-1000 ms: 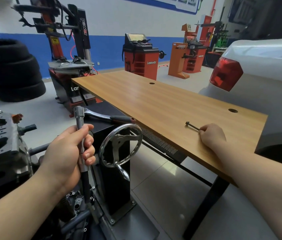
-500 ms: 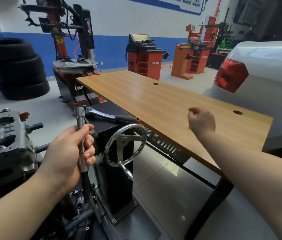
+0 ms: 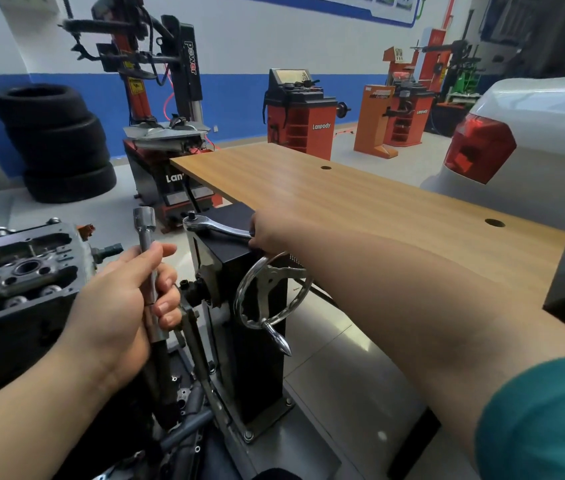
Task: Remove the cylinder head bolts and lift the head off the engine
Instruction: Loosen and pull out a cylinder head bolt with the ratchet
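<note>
Head camera view, looking down over both my bare forearms in a tyre workshop. My left hand (image 3: 125,299) is curled round a long socket extension (image 3: 149,271), holding it upright with its chrome socket end at the top. My right hand (image 3: 269,233) reaches across and grips the handle of a ratchet wrench (image 3: 217,227), which lies on top of a black stand (image 3: 239,306) carrying a steel handwheel (image 3: 272,292). At the far left sits the cylinder head (image 3: 21,268) on the engine, its top face exposed, apart from both hands. Just beyond my right arm runs a wooden table (image 3: 360,209).
</note>
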A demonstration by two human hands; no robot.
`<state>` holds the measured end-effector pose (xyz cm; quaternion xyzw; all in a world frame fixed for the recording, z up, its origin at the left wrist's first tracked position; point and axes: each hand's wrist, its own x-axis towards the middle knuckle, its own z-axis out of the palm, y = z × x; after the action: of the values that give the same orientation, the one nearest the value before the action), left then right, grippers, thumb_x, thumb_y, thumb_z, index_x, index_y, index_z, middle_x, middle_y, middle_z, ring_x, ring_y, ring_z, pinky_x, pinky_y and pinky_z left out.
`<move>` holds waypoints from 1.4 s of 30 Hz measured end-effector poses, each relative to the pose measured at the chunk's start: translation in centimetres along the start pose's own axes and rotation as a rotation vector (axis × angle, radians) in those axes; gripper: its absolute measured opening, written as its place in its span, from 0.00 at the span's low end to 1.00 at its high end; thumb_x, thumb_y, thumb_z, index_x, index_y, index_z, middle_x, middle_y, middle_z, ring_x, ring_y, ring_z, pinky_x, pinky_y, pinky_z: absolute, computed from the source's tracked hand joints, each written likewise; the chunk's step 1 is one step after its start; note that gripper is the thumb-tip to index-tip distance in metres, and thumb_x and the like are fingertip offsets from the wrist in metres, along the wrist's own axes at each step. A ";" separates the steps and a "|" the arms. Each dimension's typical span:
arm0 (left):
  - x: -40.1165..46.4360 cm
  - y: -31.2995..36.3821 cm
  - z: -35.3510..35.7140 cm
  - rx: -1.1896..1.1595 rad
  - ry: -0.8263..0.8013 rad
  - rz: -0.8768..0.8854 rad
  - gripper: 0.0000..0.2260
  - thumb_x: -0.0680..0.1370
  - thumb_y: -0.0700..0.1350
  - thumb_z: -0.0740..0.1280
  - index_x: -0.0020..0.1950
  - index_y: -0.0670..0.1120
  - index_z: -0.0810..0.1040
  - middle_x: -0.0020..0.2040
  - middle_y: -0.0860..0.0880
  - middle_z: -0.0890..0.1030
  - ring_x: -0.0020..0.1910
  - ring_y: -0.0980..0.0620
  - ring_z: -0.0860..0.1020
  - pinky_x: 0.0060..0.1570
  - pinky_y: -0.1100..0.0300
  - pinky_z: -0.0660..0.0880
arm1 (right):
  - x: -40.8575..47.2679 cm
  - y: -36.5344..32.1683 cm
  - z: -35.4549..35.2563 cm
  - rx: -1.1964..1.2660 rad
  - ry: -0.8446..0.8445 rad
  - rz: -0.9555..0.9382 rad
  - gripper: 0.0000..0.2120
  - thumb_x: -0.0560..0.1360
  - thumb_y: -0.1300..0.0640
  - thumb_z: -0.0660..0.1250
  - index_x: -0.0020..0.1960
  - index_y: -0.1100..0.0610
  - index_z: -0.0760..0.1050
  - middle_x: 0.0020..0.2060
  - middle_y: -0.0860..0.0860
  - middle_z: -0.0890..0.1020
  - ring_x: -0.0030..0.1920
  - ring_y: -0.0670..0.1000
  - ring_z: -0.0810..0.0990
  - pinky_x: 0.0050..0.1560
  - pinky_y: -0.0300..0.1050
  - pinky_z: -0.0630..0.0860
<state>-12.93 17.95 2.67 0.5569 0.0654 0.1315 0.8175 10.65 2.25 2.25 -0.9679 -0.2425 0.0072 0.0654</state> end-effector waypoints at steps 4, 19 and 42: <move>-0.9 1.2 -1.7 -0.008 -0.002 0.013 0.09 0.87 0.49 0.62 0.58 0.45 0.78 0.34 0.49 0.71 0.25 0.53 0.66 0.22 0.60 0.66 | 0.0 0.0 -1.5 -0.039 0.030 -0.039 0.08 0.77 0.55 0.70 0.39 0.56 0.77 0.35 0.52 0.78 0.39 0.55 0.78 0.34 0.43 0.71; -8.5 13.1 -11.9 0.462 0.115 0.310 0.08 0.77 0.55 0.70 0.51 0.54 0.85 0.34 0.49 0.76 0.30 0.52 0.73 0.29 0.59 0.75 | -9.3 -15.4 -7.0 1.866 -0.588 -0.221 0.16 0.75 0.66 0.63 0.61 0.58 0.65 0.40 0.54 0.76 0.35 0.53 0.77 0.44 0.52 0.82; -16.2 16.9 -18.1 0.590 0.460 0.365 0.31 0.72 0.76 0.57 0.34 0.52 0.84 0.31 0.54 0.81 0.29 0.62 0.78 0.29 0.72 0.71 | -18.2 -33.0 -13.7 0.893 -0.672 -0.513 0.33 0.70 0.23 0.63 0.35 0.55 0.75 0.27 0.51 0.65 0.24 0.51 0.59 0.28 0.46 0.52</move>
<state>-35.39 35.32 10.96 0.7258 0.1813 0.3709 0.5503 -20.21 20.88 19.78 -0.7025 -0.4488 0.3967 0.3843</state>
